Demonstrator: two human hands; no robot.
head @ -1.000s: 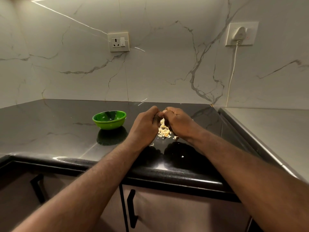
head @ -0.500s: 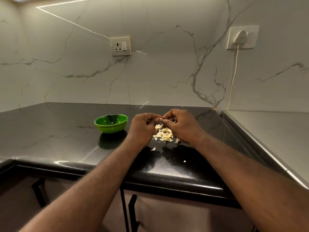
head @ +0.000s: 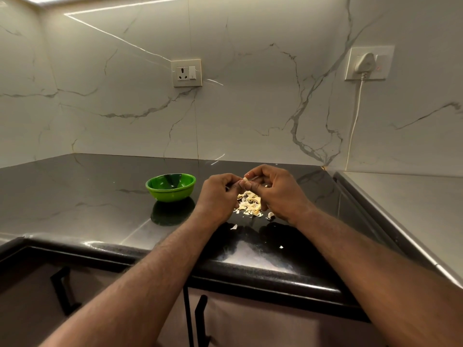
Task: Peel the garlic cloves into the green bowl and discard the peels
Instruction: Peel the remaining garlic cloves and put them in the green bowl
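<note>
The left hand (head: 219, 196) and right hand (head: 278, 191), bunched knuckle to knuckle a second ago, now pinch a pale, seemingly half-bared garlic clove (head: 246, 180) at their fingertips above the peels (head: 249, 205) toward the desk's (head: 75, 196) right end, so the green bowl (head: 171, 187) alongside probably receives it soon.

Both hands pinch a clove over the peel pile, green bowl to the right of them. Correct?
No. The head view shows the green bowl to the left of the hands, not the right. The rest holds: the left hand and right hand pinch a garlic clove over the peel pile.
</note>
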